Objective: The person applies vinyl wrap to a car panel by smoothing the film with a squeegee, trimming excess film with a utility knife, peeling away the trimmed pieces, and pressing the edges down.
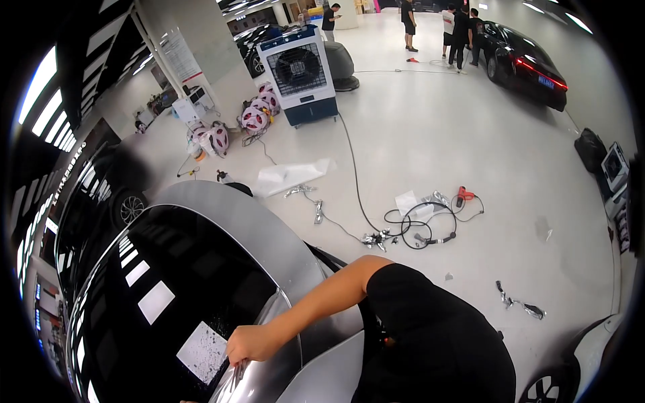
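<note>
My right hand (252, 344) is closed in a fist at the edge of the silver car's dark, glossy glass (181, 269). From beneath its fingers hangs a thin shiny strip (238, 377), which lies along the silver body panel (269, 356); its exact kind is hard to make out. Water drops speckle the glass close to the hand. At the bottom edge of the view, a skin-coloured sliver may belong to my left hand, but no fingers can be read there.
On the floor lie a coiled black hose (430, 225), a red heat gun (463, 196), crumpled foil-like scraps (376, 238) and a clear sheet (295, 176). A large air cooler (297, 74) stands farther back near cable reels (255, 117). Several people and a black car (524, 64) are beyond.
</note>
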A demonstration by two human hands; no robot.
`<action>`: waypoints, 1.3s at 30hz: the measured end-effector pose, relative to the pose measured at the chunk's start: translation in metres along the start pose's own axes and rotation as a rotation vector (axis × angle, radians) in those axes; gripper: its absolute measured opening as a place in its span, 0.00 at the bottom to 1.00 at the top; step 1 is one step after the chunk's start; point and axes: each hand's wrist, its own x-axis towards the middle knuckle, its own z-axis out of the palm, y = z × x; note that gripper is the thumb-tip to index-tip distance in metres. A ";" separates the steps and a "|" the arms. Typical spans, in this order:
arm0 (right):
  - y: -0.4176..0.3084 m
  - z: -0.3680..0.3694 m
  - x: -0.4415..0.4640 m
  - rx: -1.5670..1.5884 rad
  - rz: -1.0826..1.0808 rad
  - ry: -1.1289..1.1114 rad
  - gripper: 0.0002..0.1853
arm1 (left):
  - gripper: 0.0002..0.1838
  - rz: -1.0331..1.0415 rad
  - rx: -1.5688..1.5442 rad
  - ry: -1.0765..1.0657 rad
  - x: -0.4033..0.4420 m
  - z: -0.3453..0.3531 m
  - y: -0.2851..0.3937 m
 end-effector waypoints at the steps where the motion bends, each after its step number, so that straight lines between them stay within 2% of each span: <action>1: -0.001 0.007 0.005 0.007 0.005 0.007 0.04 | 0.05 -0.005 -0.024 -0.022 0.000 -0.001 0.000; 3: -0.004 0.021 0.015 -0.022 0.041 -0.092 0.04 | 0.05 -0.005 -0.037 -0.040 -0.001 0.001 -0.004; 8: -0.015 0.060 0.046 -0.020 0.044 -0.120 0.02 | 0.04 0.005 -0.094 -0.078 -0.005 -0.004 0.000; 12: -0.027 0.065 0.061 -0.210 0.087 -0.265 0.03 | 0.05 0.064 -0.040 -0.049 -0.003 -0.007 -0.001; 13: -0.028 0.063 0.060 -0.213 0.094 -0.283 0.04 | 0.05 0.070 0.065 -0.067 -0.007 -0.008 -0.009; 14: -0.027 0.060 0.054 -0.208 0.067 -0.232 0.05 | 0.11 0.213 0.148 0.093 -0.019 0.016 -0.064; 15: -0.027 0.054 0.046 -0.231 0.112 -0.236 0.05 | 0.11 -0.010 0.063 0.011 -0.027 0.012 -0.061; 16: -0.030 0.038 0.041 -0.243 0.121 -0.248 0.03 | 0.10 0.057 0.091 0.068 -0.039 0.017 -0.081; 17: -0.023 0.028 0.026 -0.240 0.091 -0.215 0.03 | 0.10 0.010 -0.036 0.030 -0.037 0.009 -0.073; 18: -0.019 0.013 0.016 -0.261 0.119 -0.244 0.05 | 0.11 0.036 0.025 0.023 -0.039 0.008 -0.081; 21: -0.005 -0.013 -0.004 -0.185 0.197 -0.190 0.17 | 0.09 -0.138 -0.027 -0.027 -0.039 -0.006 -0.082; 22: -0.008 -0.018 0.004 -0.154 0.226 -0.193 0.17 | 0.08 -0.148 -0.057 -0.028 -0.036 -0.008 -0.084; 27: -0.002 0.038 0.040 -0.132 0.128 -0.200 0.21 | 0.06 -0.139 -0.015 -0.034 -0.037 -0.004 -0.105; 30: -0.009 0.056 0.060 -0.112 0.104 -0.229 0.23 | 0.05 -0.144 -0.038 -0.051 -0.027 -0.004 -0.096; 35: -0.020 0.102 0.091 -0.161 0.050 -0.211 0.07 | 0.05 -0.149 -0.157 -0.059 -0.029 -0.008 -0.095; 39: -0.034 0.120 0.110 -0.228 0.085 -0.308 0.07 | 0.08 -0.119 -0.094 -0.097 -0.030 -0.014 -0.101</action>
